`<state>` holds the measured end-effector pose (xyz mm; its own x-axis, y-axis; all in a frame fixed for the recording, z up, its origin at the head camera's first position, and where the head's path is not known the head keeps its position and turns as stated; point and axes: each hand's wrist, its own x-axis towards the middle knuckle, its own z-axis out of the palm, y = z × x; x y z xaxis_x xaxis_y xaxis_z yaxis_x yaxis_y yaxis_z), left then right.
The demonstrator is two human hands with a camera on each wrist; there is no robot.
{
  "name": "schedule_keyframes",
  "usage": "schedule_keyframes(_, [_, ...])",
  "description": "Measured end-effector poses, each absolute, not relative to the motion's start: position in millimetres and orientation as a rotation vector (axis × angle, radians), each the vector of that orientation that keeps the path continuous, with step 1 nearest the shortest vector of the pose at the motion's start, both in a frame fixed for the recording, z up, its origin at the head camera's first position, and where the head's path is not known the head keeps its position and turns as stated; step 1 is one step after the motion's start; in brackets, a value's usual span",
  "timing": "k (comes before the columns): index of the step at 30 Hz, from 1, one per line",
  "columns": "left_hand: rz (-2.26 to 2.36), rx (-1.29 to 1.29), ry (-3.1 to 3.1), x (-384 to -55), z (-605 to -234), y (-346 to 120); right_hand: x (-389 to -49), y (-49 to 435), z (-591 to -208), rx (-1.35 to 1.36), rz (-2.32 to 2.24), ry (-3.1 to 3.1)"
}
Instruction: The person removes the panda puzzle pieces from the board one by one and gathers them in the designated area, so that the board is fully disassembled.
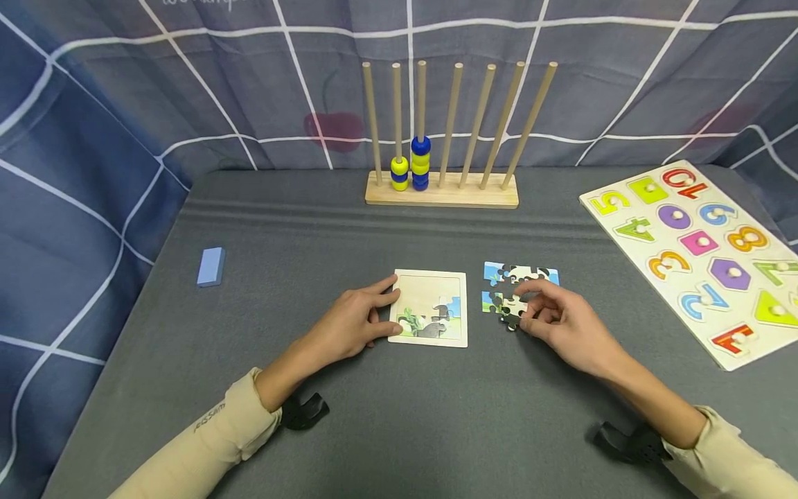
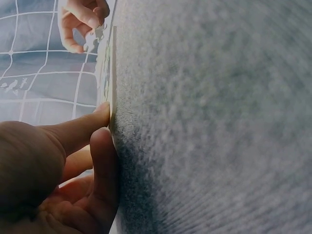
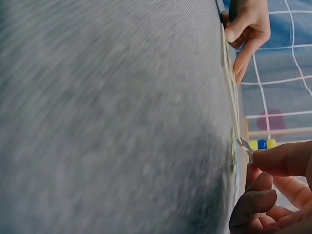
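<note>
Fingers [image 1: 542,285] of a person's right hand [image 1: 570,333] pinched a small black-and-white jigsaw piece [image 2: 92,40], with loose blue, black and white puzzle pieces [image 1: 530,272] lying close by on a gray cloth-covered desk [image 1: 399,430]. Left of those fingers, the left hand [image 1: 355,313] gripped a square, pale wooden puzzle tray [image 1: 424,287] by its left edge, thumb on top beside several fitted pieces [image 1: 431,330]. Beyond both hands' fingers stood a seven-peg wooden rack [image 1: 442,198] with blue and yellow beads [image 1: 420,161].

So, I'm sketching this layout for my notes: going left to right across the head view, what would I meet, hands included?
Blue rectangular block → left hand → wooden jigsaw tray → right hand → numbers-and-shapes knob board.
</note>
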<state>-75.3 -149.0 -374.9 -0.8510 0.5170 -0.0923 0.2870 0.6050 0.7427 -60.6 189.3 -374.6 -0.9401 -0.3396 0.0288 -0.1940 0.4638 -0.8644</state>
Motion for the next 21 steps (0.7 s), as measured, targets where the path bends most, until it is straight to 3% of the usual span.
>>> schedule_keyframes(21, [1.096, 0.633, 2.524, -75.7, -375.2, -148.9, -69.1, 196.9, -376.8, -0.415, -1.268, 2.755])
